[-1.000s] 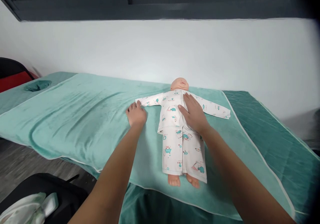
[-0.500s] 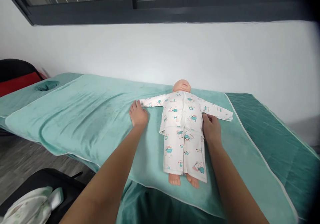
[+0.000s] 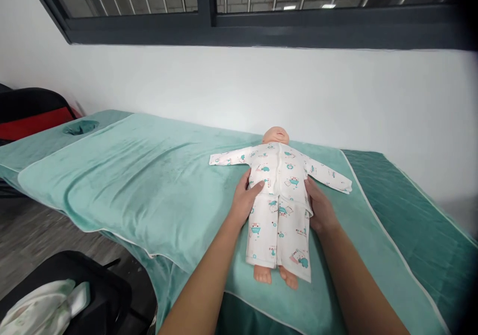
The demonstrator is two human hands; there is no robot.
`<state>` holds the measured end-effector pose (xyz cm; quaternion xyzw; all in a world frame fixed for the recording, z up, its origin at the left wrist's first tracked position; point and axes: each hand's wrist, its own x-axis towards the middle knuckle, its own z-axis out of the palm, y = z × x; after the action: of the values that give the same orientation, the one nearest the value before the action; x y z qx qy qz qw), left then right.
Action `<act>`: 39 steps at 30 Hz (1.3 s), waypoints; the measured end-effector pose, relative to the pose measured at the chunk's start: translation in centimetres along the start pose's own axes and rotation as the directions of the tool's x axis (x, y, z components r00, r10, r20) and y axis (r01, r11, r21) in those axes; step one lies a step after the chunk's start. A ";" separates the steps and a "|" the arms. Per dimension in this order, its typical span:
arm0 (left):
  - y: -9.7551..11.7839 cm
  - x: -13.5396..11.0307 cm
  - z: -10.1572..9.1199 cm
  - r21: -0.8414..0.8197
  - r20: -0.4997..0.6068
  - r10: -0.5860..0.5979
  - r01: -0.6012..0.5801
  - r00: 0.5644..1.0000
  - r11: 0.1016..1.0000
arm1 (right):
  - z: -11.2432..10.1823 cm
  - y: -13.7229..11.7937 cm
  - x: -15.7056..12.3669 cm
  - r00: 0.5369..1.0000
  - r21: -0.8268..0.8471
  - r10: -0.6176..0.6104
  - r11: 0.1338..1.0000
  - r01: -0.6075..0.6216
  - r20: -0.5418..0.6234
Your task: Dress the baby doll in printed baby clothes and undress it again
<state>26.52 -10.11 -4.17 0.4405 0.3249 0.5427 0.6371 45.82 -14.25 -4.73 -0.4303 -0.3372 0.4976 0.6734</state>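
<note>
A baby doll (image 3: 276,135) lies on its back, its head toward the wall. It wears a white printed long-sleeved top (image 3: 266,162) and matching pants (image 3: 261,235), with both sleeves spread out and bare feet (image 3: 262,274) showing below the hems. My left hand (image 3: 244,198) is at the top's left side near the waist, its thumb over the front and its fingers along the edge. On the opposite side, my right hand (image 3: 321,208) grips the top's edge; its fingertips are partly hidden against the cloth.
A light green sheet (image 3: 149,175) covers the bed, over a darker green cover (image 3: 407,200) at the right. Behind it are a white wall and a dark window frame (image 3: 239,31). A black chair (image 3: 100,285) holding a bundled cloth (image 3: 41,307) stands at lower left.
My left hand has moved right, from the end of the doll's left-side sleeve to the side of its top. My right hand stays at the opposite side. The view has shifted slightly.
</note>
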 end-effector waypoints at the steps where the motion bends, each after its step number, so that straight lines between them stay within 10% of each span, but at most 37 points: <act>1: -0.1 0.3 0.0 -0.032 0.024 0.001 0.000 1.000 0.999 | 0.1 0.0 0.1 1.000 0.006 -0.010 1.000 0.010 0.019; 39: -1.3 2.2 -0.4 0.035 -0.006 0.026 -0.026 1.000 0.999 | -0.1 0.5 1.4 1.000 0.085 0.003 0.996 -0.005 0.021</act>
<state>27.08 -7.90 -5.36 0.4539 0.3305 0.5465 0.6213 46.14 -12.87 -5.19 -0.3967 -0.3217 0.5172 0.6868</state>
